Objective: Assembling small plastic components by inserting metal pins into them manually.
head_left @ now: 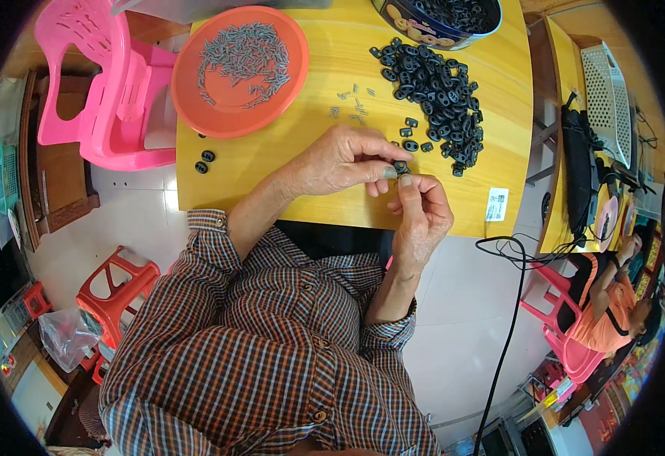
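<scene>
Both hands meet over the near part of the yellow table [332, 205]. Between their fingertips is a small black cord lock [400, 166], partly covered by the fingers. My left hand [340, 161] pinches it from the left with thumb and forefinger. My right hand [424, 215] grips it from below right, thumb and fingers closed together. Just beyond the fingers lie several loose black pieces [410, 145], next to a large heap of two-holed black cord locks [443, 95]. Thin grey metal pieces, springs or screws, are scattered left of the heap; more fill an orange plate [296, 80].
A round dark tin [431, 34] of black pieces stands at the far edge. Two black pieces [205, 161] lie at the table's left. A white label [497, 204] is at the right. Pink chair [112, 91] left; black cable [506, 334] hangs right; a seated person [614, 304] is farther right.
</scene>
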